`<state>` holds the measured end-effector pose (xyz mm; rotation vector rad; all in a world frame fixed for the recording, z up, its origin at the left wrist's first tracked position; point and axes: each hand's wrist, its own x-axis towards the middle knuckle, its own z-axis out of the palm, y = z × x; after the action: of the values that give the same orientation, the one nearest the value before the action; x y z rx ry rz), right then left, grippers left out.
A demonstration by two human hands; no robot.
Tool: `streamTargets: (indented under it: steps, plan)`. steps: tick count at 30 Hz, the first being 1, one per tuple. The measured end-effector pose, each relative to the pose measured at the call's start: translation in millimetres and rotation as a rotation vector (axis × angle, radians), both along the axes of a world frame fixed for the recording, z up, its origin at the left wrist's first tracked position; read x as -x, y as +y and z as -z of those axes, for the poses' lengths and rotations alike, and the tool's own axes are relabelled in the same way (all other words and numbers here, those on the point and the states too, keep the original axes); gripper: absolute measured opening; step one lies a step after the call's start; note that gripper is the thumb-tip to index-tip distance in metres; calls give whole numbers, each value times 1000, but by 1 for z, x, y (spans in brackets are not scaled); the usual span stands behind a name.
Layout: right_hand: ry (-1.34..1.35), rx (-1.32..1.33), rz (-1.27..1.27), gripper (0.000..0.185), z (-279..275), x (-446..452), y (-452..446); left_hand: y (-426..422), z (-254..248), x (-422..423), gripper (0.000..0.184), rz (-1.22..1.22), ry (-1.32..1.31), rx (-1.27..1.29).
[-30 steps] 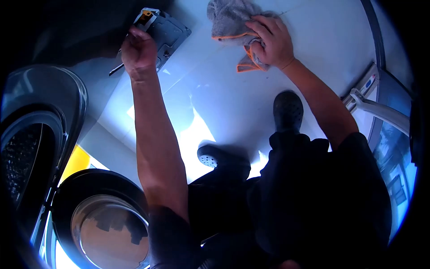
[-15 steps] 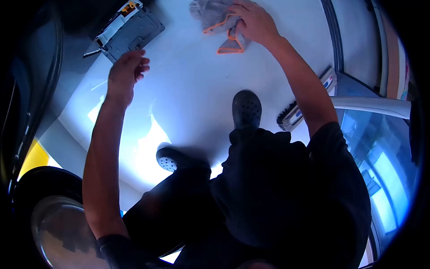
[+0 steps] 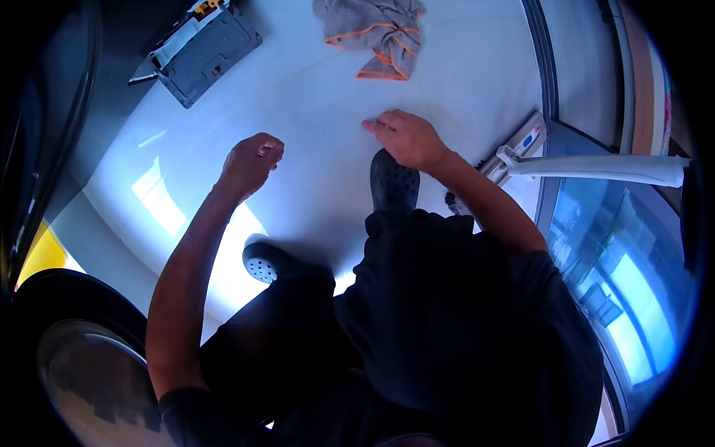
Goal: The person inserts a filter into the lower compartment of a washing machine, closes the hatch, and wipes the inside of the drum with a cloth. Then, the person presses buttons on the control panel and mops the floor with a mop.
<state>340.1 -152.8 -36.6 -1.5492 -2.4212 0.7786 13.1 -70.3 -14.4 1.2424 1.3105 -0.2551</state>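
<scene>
My left hand (image 3: 253,165) is over the pale floor with its fingers curled in, and I see nothing in them. Just above the toe of a dark clog (image 3: 395,186), my right hand (image 3: 408,140) has its fingers loosely stretched out and holds nothing. Beyond that hand lies a crumpled grey cloth (image 3: 376,30) with orange edging, apart from both hands. A dark grey flat panel or case (image 3: 212,56) with white and orange parts along one side rests at the upper left, ahead of my left hand.
A second clog (image 3: 261,264) is on my other foot. To the right are a bristled brush head (image 3: 525,138), a white bar (image 3: 603,167) and glass with blue reflections (image 3: 611,276). A round dark-rimmed object (image 3: 89,372) stands at the lower left.
My right hand has let go of the grey cloth and come back toward my body. The cloth stays on the floor. My left hand has drawn back from the dark panel, its fingers curling in.
</scene>
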Motion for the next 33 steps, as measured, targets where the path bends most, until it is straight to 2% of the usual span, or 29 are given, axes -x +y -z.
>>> streamTargets:
  steps: [5, 9, 12, 14, 15, 20, 21, 23, 24, 26, 29, 33]
  plan:
    - [-224, 59, -156, 41, -3, 5, -1, -5, 7, 2, 31, -28, -13, -105]
    - [-266, -6, -261, 41, -8, -1, 5, -1, 8, 2, 31, -30, -7, -119]
    - [-209, 129, -218, 34, -12, -14, 10, 4, 7, 3, 28, 13, 5, -110]
    - [456, 676, 544, 26, -10, -17, 4, 4, 6, 5, 28, -9, 4, -121]
    - [453, 677, 542, 26, -13, -17, 2, 4, 7, 6, 28, -13, 2, -120]
    - [829, 866, 843, 20, -37, -17, -2, 2, 14, 6, 27, -5, 0, -92]
    - [828, 865, 847, 20, -35, -15, -4, 1, 14, 6, 27, -1, -1, -90]
    - [214, 273, 365, 16, -25, -11, -5, 1, 15, 3, 27, 16, 1, -113]
    - [210, 271, 363, 16, -18, -11, -3, 1, 16, 2, 27, 13, -2, -115]
    - [25, -13, 90, 14, -3, -10, 2, -5, 18, 2, 28, 53, -10, -180]
    - [5, -92, -15, 15, 7, -2, 4, -11, 19, 3, 28, 69, -17, -252]
    - [-50, -129, -71, 13, 16, 2, 5, -13, 11, 3, 29, 57, 28, -206]
